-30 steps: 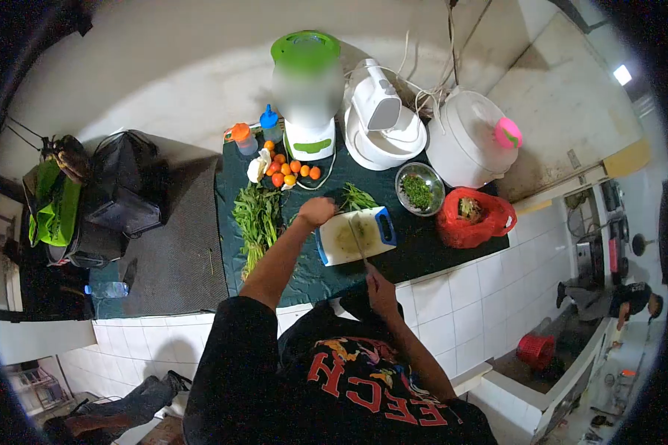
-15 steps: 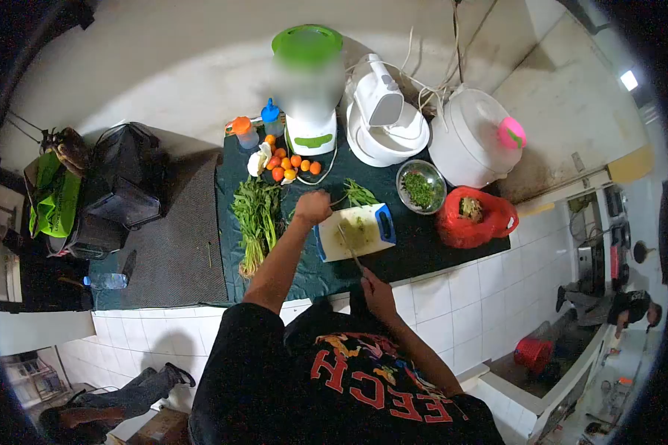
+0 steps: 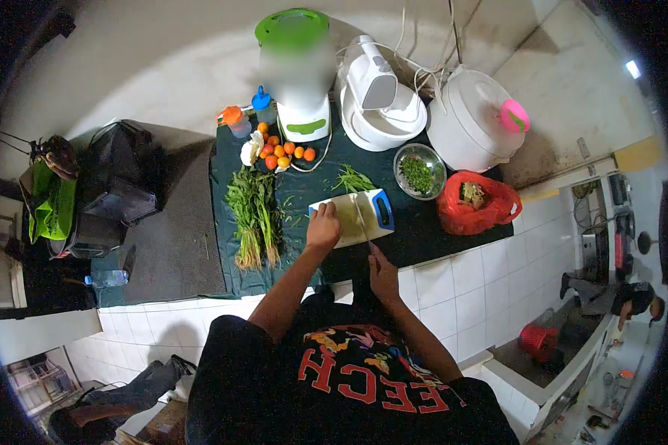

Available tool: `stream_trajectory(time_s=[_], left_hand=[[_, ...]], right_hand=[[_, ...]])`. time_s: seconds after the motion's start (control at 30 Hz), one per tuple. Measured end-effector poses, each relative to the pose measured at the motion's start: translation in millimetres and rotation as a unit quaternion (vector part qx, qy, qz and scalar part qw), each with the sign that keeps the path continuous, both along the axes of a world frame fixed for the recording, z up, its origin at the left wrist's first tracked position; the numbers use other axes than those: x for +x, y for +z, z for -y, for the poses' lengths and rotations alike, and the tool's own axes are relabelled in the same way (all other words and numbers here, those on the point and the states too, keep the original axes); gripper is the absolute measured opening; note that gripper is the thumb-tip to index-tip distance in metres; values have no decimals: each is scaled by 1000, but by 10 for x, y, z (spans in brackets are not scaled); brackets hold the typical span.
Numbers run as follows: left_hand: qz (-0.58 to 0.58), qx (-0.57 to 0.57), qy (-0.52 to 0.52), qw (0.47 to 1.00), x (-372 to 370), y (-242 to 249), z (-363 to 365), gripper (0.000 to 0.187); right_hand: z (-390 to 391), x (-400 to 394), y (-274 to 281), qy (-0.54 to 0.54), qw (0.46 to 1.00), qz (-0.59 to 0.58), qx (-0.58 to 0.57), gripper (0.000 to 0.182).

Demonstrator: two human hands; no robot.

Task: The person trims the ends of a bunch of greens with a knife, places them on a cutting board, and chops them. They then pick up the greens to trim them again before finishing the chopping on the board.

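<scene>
A knife (image 3: 362, 220) is in my right hand (image 3: 383, 274), its fingers wrapped round the handle. Its blade lies across the white cutting board (image 3: 349, 236), which has blue ends. My left hand (image 3: 323, 225) rests at the left part of the board with fingers bent and close together; whatever is under them is hidden. Cut green stems (image 3: 354, 179) lie just beyond the board's far edge. To the left is a bunch of leafy greens (image 3: 254, 211) with roots. Chopped greens (image 3: 417, 175) fill a glass bowl (image 3: 401, 183) to the right.
Behind are tomatoes (image 3: 283, 150), a blender (image 3: 305, 120), a stand mixer (image 3: 378, 85) and a large white lidded container (image 3: 462, 122). A red plastic bag (image 3: 460, 220) sits at the right table edge. Black bags (image 3: 119, 174) stand left. Other people are at lower left and far right.
My left hand has come nearer and onto the board's left part. The knife has swung from pointing left to pointing away from me, further right. The whole view has shifted slightly.
</scene>
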State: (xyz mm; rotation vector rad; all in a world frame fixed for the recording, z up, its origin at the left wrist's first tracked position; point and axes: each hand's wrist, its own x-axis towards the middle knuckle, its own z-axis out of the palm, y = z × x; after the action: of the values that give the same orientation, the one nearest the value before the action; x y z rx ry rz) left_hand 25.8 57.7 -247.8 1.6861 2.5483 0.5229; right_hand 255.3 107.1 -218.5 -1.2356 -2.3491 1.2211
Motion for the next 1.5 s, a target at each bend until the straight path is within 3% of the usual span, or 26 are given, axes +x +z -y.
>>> stream_trajectory(time_s=[0.13, 0.2, 0.37, 0.47, 0.67, 0.73, 0.77, 0.83, 0.9, 1.07, 1.13, 1.2, 1.27, 1.33, 1.5], left_hand=[[6, -48, 31, 998, 0, -127, -32, 23], [55, 26, 22, 998, 36, -161, 22, 18], [44, 27, -11, 999, 74, -295, 129, 15], [16, 46, -38, 998, 46, -264, 127, 17], [19, 54, -56, 997, 39, -124, 151, 21], [27, 54, -62, 996, 31, -147, 156, 22], [31, 43, -57, 997, 32, -156, 161, 22], [33, 34, -54, 997, 38, -91, 159, 23], [77, 20, -23, 997, 51, -1, 174, 23], [38, 57, -58, 996, 3, -234, 156, 23], [44, 59, -56, 996, 17, -100, 159, 23], [110, 34, -19, 993, 33, -3, 160, 22], [111, 39, -15, 993, 38, -3, 162, 21], [110, 42, -14, 993, 25, -88, 163, 21], [64, 26, -31, 997, -6, -230, 147, 22]], right_hand=[[-2, 52, -21, 19, 1000, -20, 9, 40], [10, 52, 21, 25, 999, -10, -27, 41], [72, -20, 110, 35, 998, -13, -60, 42], [95, -15, -69, 52, 998, -36, 31, 38], [144, -86, -16, 48, 998, 38, 5, 39], [146, -132, 75, 54, 991, 118, -27, 40], [150, -148, 23, 55, 991, 117, -27, 40], [146, -194, -136, 59, 992, 64, 86, 39], [102, -289, -187, 49, 995, 41, 75, 39], [117, -441, -44, 31, 999, 19, 25, 39], [205, -411, -39, 21, 999, -13, 28, 39], [238, -400, -46, 19, 1000, -1, 17, 40], [234, -413, -69, 16, 1000, 10, 6, 40], [183, -465, -166, 18, 997, -4, 80, 41], [98, -560, -165, 10, 1000, 2, 21, 41]])
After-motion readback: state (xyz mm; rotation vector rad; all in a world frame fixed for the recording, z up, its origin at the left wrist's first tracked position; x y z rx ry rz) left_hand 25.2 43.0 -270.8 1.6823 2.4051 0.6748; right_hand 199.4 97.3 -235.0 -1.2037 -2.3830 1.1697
